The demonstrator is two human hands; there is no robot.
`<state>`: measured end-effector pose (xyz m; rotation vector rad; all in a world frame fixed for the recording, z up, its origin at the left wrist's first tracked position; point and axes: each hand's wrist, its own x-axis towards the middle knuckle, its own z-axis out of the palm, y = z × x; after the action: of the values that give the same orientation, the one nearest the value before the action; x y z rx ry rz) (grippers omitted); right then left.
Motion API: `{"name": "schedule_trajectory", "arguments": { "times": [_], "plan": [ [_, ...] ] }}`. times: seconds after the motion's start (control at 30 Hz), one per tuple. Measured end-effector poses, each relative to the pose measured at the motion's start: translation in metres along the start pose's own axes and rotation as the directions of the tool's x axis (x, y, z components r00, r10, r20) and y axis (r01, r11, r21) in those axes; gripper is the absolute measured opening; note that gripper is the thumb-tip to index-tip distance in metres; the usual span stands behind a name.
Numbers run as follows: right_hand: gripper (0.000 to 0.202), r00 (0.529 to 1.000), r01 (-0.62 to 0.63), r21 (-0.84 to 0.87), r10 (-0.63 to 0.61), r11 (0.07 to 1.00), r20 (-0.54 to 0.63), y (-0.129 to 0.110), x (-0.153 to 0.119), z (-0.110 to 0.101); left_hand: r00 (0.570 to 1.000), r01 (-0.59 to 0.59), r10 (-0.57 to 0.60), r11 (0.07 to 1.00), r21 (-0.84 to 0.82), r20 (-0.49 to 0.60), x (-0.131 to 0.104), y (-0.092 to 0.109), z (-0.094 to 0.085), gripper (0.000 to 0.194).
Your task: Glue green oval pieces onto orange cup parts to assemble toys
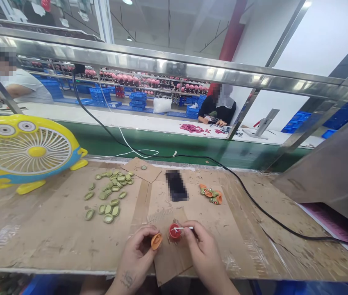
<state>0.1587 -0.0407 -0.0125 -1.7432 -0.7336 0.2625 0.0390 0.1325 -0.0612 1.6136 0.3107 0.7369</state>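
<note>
At bottom centre the left hand (137, 254) pinches an orange piece (156, 241), while the right hand (203, 250), fingers closed on a thin white stick (183, 228), points it leftward into the red pot (174, 232) just beside.

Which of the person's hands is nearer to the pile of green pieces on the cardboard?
Left. The left hand, holding an orange piece, lies just right of and below the green pieces. The right hand, holding a thin white stick, is farther right.
</note>
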Motion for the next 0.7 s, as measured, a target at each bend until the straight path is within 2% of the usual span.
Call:
{"name": "schedule_trajectory", "arguments": {
  "times": [0.1, 0.2, 0.37, 0.7],
  "plan": [
    [0.04, 0.998, -0.046, 0.155, 0.052, 0.987, -0.033, -0.007, -0.012, 0.007, 1.0, -0.027, 0.027, 0.999, -0.025, 0.005, 0.001, 0.004, 0.0, 0.012],
    [0.039, 0.997, -0.069, 0.236, 0.059, 0.969, 0.049, -0.012, -0.019, 0.015, 0.998, -0.064, 0.064, 0.997, -0.038, 0.011, 0.001, 0.007, 0.0, 0.008],
    [0.039, 0.988, -0.083, 0.219, 0.052, 0.972, 0.146, -0.013, -0.02, 0.023, 0.998, -0.06, 0.06, 0.998, -0.01, 0.031, 0.0, 0.008, 0.0, 0.015],
    [0.029, 0.982, -0.055, 0.18, 0.02, 0.982, 0.189, -0.017, -0.015, 0.029, 0.998, -0.042, 0.041, 0.999, 0.026, 0.04, -0.001, 0.008, -0.001, 0.018]
  ]
}}
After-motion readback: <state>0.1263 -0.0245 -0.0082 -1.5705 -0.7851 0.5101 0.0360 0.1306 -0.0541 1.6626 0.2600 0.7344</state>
